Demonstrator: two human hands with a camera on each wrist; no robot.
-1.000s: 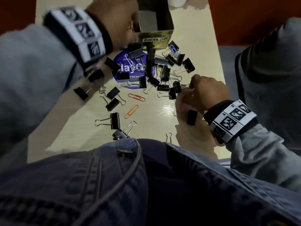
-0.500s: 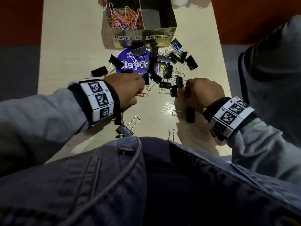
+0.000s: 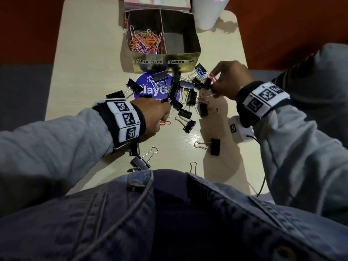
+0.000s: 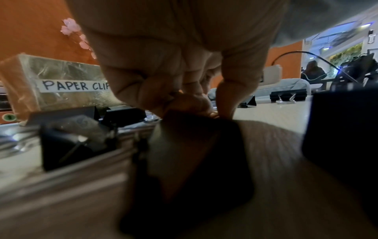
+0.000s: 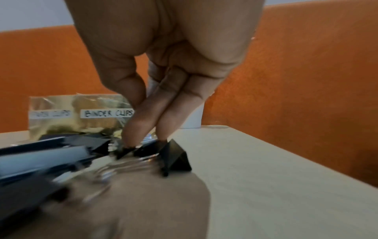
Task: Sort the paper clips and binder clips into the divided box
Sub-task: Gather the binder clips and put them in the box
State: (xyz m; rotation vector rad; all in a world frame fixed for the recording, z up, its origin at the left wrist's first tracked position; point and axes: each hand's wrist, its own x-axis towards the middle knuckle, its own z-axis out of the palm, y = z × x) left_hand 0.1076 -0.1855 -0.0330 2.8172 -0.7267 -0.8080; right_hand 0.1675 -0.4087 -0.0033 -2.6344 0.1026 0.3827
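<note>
A: Where are the clips?
B: Colored paper clips [image 3: 146, 41] fill the left compartment of the divided box [image 3: 163, 60], labeled PAPER CLIPS; the right one, labeled BINDER CLIPS, looks bare. Black binder clips [image 3: 177, 87] lie scattered on the bench [image 3: 90, 59] just in front of the box, over a purple round sticker [image 3: 145, 87].
A: And the hands?
B: The left hand [image 3: 153, 114] has its fingers curled down at an orange paper clip [image 3: 165, 123] on the bench; whether its grip has closed on it, I cannot tell. The right hand [image 3: 228, 80] reaches into the pile's right edge, pinching a pink paper clip [image 3: 212, 78].
A: Anything else?
B: A white cup [image 3: 207, 12] stands beside the box.
</note>
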